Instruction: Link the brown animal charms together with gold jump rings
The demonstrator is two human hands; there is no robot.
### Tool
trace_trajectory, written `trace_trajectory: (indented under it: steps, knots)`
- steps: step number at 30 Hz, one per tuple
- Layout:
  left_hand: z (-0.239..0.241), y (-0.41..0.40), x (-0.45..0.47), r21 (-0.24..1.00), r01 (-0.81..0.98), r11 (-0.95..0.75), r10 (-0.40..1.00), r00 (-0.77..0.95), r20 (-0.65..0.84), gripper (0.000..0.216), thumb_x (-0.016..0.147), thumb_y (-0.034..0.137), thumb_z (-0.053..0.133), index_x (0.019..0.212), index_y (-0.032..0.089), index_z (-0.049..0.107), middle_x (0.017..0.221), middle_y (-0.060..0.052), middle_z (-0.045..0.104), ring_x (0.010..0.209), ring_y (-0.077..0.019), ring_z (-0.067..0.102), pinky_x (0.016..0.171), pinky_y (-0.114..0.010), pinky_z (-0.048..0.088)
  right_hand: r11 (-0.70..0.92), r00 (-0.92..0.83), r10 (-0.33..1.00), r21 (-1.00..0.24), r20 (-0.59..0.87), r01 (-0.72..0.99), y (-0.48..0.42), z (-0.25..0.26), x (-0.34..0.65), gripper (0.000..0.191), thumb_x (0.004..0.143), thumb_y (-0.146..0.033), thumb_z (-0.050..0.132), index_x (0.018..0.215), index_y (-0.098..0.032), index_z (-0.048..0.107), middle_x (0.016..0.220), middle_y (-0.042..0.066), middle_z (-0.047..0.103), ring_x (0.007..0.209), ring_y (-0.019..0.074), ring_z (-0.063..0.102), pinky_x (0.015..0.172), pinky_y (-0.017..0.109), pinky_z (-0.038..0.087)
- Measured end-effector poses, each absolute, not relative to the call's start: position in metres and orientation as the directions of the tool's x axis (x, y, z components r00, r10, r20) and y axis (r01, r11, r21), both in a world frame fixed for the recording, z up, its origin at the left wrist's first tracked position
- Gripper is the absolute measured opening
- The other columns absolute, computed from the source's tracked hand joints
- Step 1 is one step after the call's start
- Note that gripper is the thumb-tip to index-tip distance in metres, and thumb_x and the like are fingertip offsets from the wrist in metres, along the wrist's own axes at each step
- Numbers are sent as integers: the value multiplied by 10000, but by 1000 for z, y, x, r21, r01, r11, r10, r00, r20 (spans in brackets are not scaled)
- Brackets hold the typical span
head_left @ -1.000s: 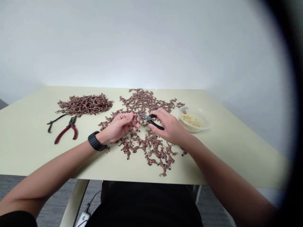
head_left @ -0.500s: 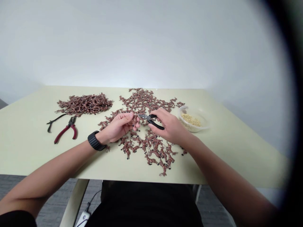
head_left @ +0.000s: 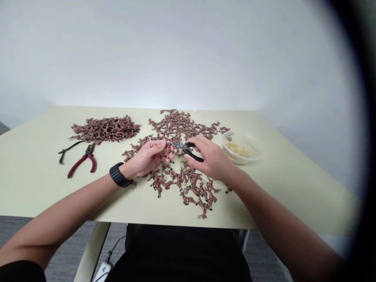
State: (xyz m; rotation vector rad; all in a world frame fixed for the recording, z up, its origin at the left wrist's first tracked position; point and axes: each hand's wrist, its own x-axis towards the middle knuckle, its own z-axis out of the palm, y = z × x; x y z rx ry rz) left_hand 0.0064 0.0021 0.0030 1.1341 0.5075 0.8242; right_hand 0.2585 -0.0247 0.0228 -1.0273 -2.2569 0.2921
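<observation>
My left hand (head_left: 151,157) pinches a small brown reindeer figure (head_left: 168,151) between thumb and fingers, just over the table. My right hand (head_left: 207,156) is wrapped around pliers with black handles (head_left: 193,155). Their pointed metal jaws reach left to the top of the held figure, close by my left fingertips. What sits between the jaw tips is too small to make out. Beneath and around both hands lies a loose spread of similar brown figures (head_left: 192,188). A clear round tub (head_left: 255,158) with small gold pieces (head_left: 237,149) stands right of my right hand.
A dense heap of brown figures (head_left: 105,130) lies at the back left. In front of it are red-handled pliers (head_left: 82,161) and a black-handled tool (head_left: 69,149). The pale table (head_left: 279,196) meets a white wall at the back; a white power strip (head_left: 103,271) is below.
Hardly anything differs: both hands hold nearly the same pose, with the plier jaws still at the figure. The view has shifted very slightly.
</observation>
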Motion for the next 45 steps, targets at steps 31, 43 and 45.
trace_trajectory:
  steps: [31,43,45]
  knots:
    - [5,12,-6,695,305,-650,758,317,570,329,706,267,888,1019,243,789,1084,-106,744,1094,-298,613,1065,-442,421,110,-503,864,-977,2,184,-31,2,237,397,1006,-598,426,981,-230,571,704,-38,382,504,101,288,435,260,309]
    - [2,4,11,972,-166,-169,866,445,227,319,935,477,658,907,164,713,867,-69,729,713,-140,615,701,-263,501,608,-396,793,-548,463,575,-20,9,250,270,961,-403,559,1147,-209,584,991,75,599,791,199,537,673,334,428]
    - [3,4,11,973,-200,-118,864,462,200,309,936,469,661,920,165,714,868,-66,727,715,-133,613,697,-252,498,615,-433,788,-536,437,578,-21,10,251,293,963,-402,557,1182,-208,578,1005,77,603,775,192,531,661,327,417]
